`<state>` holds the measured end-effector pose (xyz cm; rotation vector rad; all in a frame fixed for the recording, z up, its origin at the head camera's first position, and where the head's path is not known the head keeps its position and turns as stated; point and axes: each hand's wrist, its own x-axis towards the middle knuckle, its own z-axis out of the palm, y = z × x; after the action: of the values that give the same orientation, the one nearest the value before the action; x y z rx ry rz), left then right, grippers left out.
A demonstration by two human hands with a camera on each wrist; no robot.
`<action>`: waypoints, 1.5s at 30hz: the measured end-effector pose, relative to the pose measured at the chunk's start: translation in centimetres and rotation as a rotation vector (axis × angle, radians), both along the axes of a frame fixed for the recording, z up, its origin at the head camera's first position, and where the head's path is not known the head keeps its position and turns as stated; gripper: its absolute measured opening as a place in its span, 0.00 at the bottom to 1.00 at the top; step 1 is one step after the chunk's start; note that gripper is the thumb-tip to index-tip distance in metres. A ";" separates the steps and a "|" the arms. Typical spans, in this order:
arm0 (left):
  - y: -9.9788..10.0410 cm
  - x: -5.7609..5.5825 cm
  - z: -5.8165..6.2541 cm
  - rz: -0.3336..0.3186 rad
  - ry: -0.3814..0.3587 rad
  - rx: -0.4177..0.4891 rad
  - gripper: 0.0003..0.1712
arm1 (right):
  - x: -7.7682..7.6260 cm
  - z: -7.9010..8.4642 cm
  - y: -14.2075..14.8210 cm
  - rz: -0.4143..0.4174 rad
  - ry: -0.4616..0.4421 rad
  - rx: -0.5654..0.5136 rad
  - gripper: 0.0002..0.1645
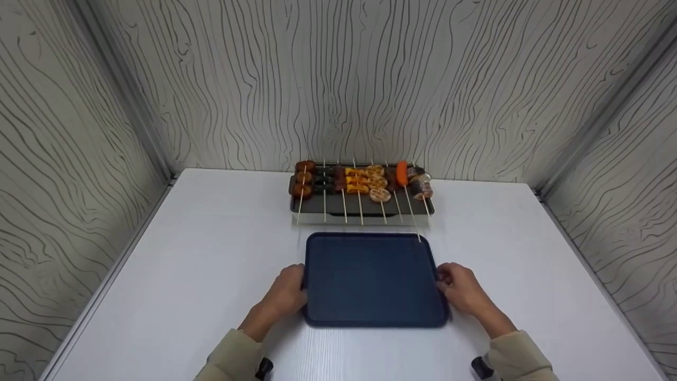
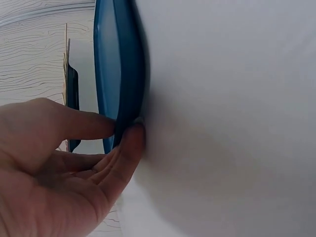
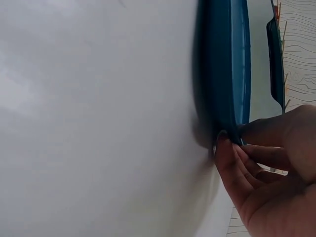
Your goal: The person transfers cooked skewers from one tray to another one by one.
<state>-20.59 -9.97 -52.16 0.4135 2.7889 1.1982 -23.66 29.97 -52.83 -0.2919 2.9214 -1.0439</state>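
Found dark-blue rectangular tray (image 1: 373, 283), lower centre of frame. Noted left hand (image 1: 287, 291) and right hand (image 1: 463, 288), fingers clamped on opposite sides.

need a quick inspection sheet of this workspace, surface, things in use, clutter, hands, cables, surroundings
Surface: white tabletop, shadowed around the tray.
Job's things: blue tray, bare inside; beyond it, a dark griddle bearing a row of food skewers. In the head view, the sausage skewer overlaps the tray's far rim; contact unclear.
Clutter: nothing seen.
Hands: left hand pinches the tray's left edge, right hand its right edge.
Cables: nothing seen.
Surroundings: wood-grain-patterned walls.
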 end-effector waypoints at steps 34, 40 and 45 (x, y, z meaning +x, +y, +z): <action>-0.7 -1.7 -2.5 -0.081 0.431 -0.784 0.32 | -0.1 0.2 0.5 0.049 -0.073 -0.023 0.16; -0.9 -1.9 -2.5 -0.126 0.449 -0.757 0.32 | -0.2 0.1 0.5 0.046 -0.074 -0.023 0.16; -1.0 -2.0 -2.7 -0.137 0.409 -0.708 0.33 | -0.3 0.0 0.5 0.044 -0.074 -0.019 0.16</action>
<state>-22.63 -10.99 -54.87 0.8179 3.1831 0.0503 -23.91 30.51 -52.87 -0.3092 2.8284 -1.0541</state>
